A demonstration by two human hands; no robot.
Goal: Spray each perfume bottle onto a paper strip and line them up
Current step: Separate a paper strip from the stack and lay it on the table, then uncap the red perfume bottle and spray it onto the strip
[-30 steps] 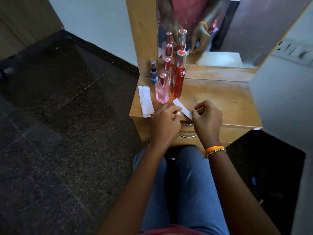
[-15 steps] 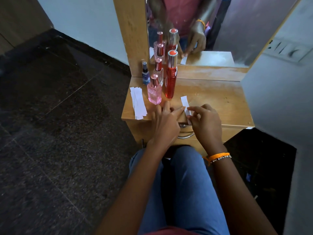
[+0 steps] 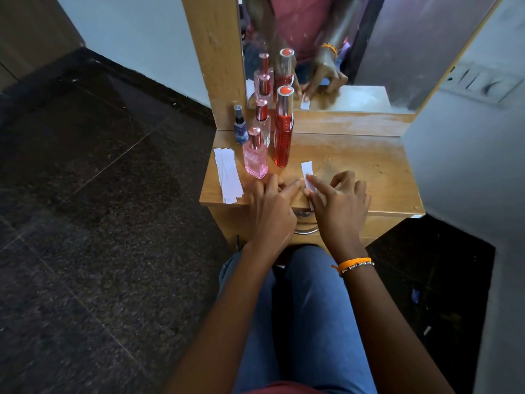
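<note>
A single white paper strip (image 3: 306, 170) lies flat near the front of the wooden dressing table (image 3: 369, 172), pointing away from me. My right hand (image 3: 339, 207) presses on its near end with a straight forefinger. My left hand (image 3: 274, 207) lies beside it with its fingertips touching the tabletop at the strip's left edge. Behind them stand a tall red perfume bottle (image 3: 283, 132), a square pink bottle (image 3: 255, 156), a clear bottle with a pink cap (image 3: 262, 123) and a small dark blue spray bottle (image 3: 240, 125). A stack of blank strips (image 3: 228, 176) lies at the left.
A mirror (image 3: 326, 52) rises at the back of the table and repeats the bottles and my hands. A drawer with a metal handle (image 3: 305, 230) sits under the front edge. My knees in blue jeans are right before it. Dark tiled floor spreads to the left.
The strip, held tilted between both hands a second ago, now lies flat and straight on the table. Both hands have gone from pinching it to pressing it down.
</note>
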